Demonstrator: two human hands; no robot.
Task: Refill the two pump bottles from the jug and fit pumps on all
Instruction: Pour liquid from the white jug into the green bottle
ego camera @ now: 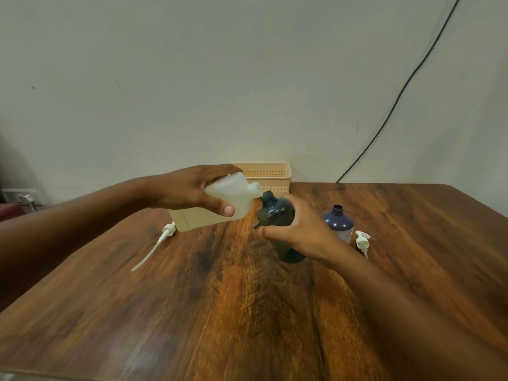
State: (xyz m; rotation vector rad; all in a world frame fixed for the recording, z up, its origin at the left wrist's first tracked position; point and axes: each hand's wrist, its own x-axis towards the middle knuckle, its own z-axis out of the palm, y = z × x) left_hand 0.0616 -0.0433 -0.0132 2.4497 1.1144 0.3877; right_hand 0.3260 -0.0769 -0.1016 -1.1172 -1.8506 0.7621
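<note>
My left hand grips a translucent white jug of pale liquid, tipped to the right so its spout touches the open neck of a dark pump bottle. My right hand holds that dark bottle tilted left, above the table. A second dark blue bottle stands upright and uncapped just right of my right hand. One white pump with a long tube lies on the table under the jug. Another white pump lies to the right of the blue bottle.
A beige perforated plastic basket stands against the wall behind the jug. The wooden table stretches toward me. A black cable runs down the wall at the right to the table's back edge.
</note>
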